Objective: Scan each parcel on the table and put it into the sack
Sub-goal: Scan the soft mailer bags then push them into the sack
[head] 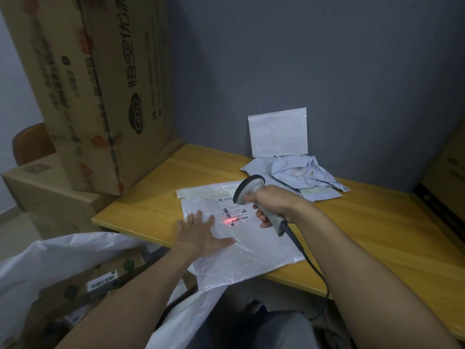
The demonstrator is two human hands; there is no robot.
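A flat white plastic parcel (251, 250) lies on the wooden table (364, 238), its near corner hanging over the front edge. My left hand (201, 235) presses flat on the parcel with fingers spread. My right hand (269, 202) grips a grey barcode scanner (251, 188) pointed down at the parcel's shipping label (235, 210), where a red laser line glows on the barcode. At lower left a white sack (63, 250) stands open, with cardboard boxes (105, 278) inside it.
A crumpled grey mailer bag (294, 172) lies at the back of the table, and a white padded envelope (278, 133) leans on the grey wall behind it. Large cardboard boxes (95, 91) are stacked at the left. A yellow-black box (448, 177) borders the right.
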